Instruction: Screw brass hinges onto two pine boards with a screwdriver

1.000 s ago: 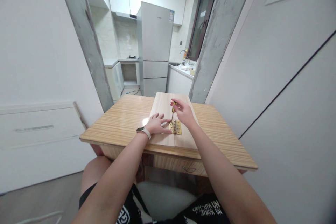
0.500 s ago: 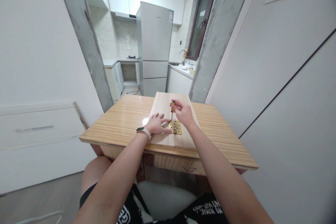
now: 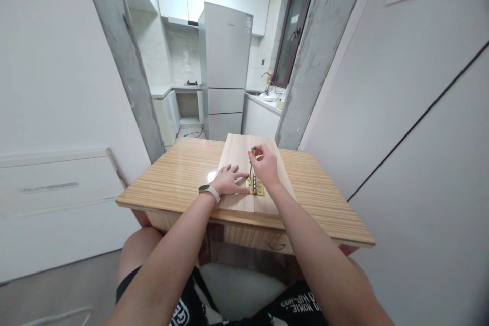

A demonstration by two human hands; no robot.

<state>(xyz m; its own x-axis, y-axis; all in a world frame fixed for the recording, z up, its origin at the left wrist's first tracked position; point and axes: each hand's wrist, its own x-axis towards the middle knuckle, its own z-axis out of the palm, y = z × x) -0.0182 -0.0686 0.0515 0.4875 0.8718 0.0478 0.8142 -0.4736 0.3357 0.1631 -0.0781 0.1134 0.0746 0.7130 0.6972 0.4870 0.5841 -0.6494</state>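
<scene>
A brass hinge lies across the seam between two pale wooden boards on the table. My right hand grips the yellow-and-black handle of a screwdriver, which stands nearly upright. Its tip meets the upper left part of the hinge; any screw under it is too small to make out. With fingers spread, my left hand presses flat on the left board, its thumb and forefinger reaching the hinge's left edge. A watch with a pale strap circles the left wrist.
The boards rest on a wood-grained table with a drawer under its front edge. Beyond it stand a grey fridge and a sink counter. White walls and panels flank both sides.
My right hand has turned and shifted slightly around the screwdriver handle, covering more of it. The left hand, boards and hinge stay where they were.
</scene>
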